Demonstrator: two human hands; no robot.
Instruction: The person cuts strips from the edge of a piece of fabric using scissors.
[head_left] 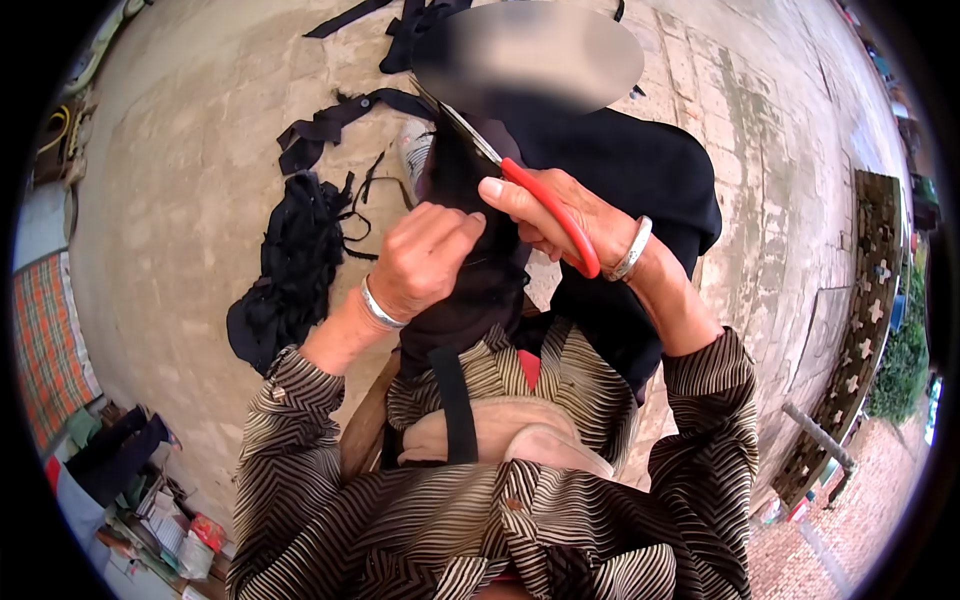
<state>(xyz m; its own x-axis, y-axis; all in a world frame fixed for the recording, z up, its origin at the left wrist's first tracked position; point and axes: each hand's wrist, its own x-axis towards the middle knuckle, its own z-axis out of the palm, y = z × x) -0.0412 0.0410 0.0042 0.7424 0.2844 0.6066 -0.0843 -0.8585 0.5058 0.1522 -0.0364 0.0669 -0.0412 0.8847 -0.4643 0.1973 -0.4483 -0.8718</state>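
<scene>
Red-handled scissors (548,210) are in my right hand (580,212), fingers closed around the handles. Their metal blades point up and to the left, over dark brown cloth (460,160). My left hand (425,255) is closed in a pinch at the left side of this cloth, a little below the blades. The cloth stretches from my lap up between both hands. Beside my right forearm lies a larger piece of black cloth (640,170), draped to the right. A silver bracelet is on each wrist.
A heap of black cloth (290,265) lies on the concrete floor (180,180) to the left. Cut dark strips (330,125) are scattered above it. A patterned low wall (850,330) runs along the right. Clothes and bags (150,510) are piled at lower left.
</scene>
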